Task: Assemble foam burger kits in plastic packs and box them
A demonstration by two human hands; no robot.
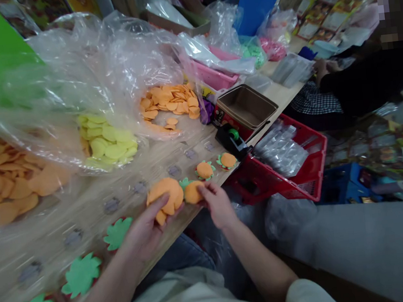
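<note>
My left hand (pixel 145 229) is closed around a stack of orange felt discs (pixel 165 196) at the front edge of the wooden table (pixel 173 154). My right hand (pixel 219 206) presses a single orange disc (pixel 193 192) with its fingertips onto a green flower-shaped felt piece (pixel 184 182). Two finished pieces, orange on green, lie just to the right, one (pixel 205 170) nearer and one (pixel 227 160) farther. Bare green flower shapes lie along the table edge to the left, the closest of them (pixel 117 233) next to my left wrist and another (pixel 80 275) beyond it.
Clear plastic bags hold orange discs (pixel 169 102), yellow discs (pixel 109 142) and more orange discs (pixel 6 183). A brown cardboard box (pixel 245 105), a tape dispenser (pixel 232 138) and a red basket (pixel 289 161) stand to the right. Another person's sleeve (pixel 360 86) is at the far right.
</note>
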